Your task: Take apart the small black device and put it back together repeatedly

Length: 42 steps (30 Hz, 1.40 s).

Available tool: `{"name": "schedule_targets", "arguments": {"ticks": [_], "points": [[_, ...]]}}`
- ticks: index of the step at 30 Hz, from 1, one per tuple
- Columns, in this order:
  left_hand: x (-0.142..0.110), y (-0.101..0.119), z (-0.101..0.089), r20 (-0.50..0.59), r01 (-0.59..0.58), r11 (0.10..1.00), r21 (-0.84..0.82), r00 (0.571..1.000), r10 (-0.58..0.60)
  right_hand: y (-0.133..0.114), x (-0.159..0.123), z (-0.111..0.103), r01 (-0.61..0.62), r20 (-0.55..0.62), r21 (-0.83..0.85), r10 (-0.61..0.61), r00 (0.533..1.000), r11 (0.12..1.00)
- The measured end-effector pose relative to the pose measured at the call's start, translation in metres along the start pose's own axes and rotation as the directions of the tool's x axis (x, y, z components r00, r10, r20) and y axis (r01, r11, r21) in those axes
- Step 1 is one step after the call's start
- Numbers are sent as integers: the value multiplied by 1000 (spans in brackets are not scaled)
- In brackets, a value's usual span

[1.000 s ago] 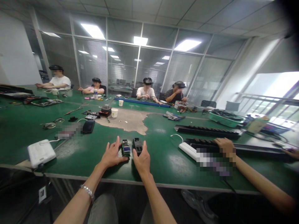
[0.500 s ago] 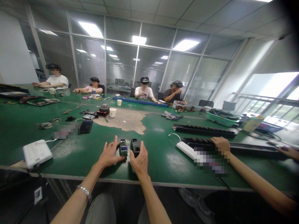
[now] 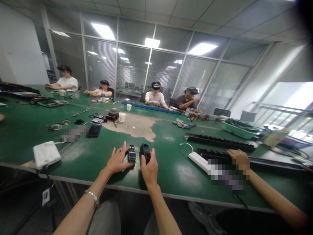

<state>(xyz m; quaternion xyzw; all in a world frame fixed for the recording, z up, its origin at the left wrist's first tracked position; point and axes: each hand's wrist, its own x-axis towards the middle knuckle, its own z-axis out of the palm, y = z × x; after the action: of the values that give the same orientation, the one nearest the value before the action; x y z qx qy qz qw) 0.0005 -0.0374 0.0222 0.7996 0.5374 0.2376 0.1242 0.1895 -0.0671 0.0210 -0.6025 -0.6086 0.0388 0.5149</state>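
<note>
A small green circuit board (image 3: pixel 131 154) with a little dark display lies on the green table (image 3: pixel 168 182) in front of me. My left hand (image 3: pixel 119 160) rests against its left side with fingers spread, the thumb reaching across the near end. Just to the right, a black plastic casing (image 3: pixel 145 150) with openings on its upper face is gripped by my right hand (image 3: pixel 149 168), thumb on the left and fingers on the right. A narrow gap separates board and casing.
To the right lie a white power strip (image 3: pixel 198 160) and long black rails (image 3: pixel 220 141), with a co-worker's hand (image 3: pixel 238 160) on one. A white box (image 3: pixel 46 154) and a phone (image 3: pixel 95 130) are at left. Paper cups (image 3: pixel 122 117) stand farther back. Several people sit opposite.
The casing in my right hand has turned slightly. My left hand stays beside the circuit board. The whole view has shifted a little, and across the table a co-worker's hands have moved.
</note>
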Motion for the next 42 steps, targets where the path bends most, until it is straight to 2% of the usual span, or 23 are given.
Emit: {"name": "schedule_targets", "arguments": {"ticks": [3,8,18,22,26,30,36,42], "points": [[0,-1,1,2,-1,1000,-1,1000,1,-16,8,-3,-12,-22,57,13,1000,998],[0,-2,0,4,-14,1000,-16,1000,14,-44,18,2,7,32,107,-10,999,994],[-3,-3,0,-23,6,1000,10,1000,-6,-72,14,16,-23,150,-76,34,988,997],[-2,-5,4,-53,19,1000,13,998,-19,-72,8,20,17,179,-109,3,984,994],[0,-6,4,-39,42,999,10,998,-41,-61,-5,27,31,204,-107,-8,979,994],[0,-6,4,-33,46,999,22,998,-45,-48,-16,32,45,170,-73,-32,985,996],[-2,-3,1,-26,20,1000,12,999,-20,-46,-13,40,85,136,-39,-79,987,996],[-1,-2,0,2,13,1000,23,1000,-14,-44,-15,47,53,146,-47,-46,988,997]]}}
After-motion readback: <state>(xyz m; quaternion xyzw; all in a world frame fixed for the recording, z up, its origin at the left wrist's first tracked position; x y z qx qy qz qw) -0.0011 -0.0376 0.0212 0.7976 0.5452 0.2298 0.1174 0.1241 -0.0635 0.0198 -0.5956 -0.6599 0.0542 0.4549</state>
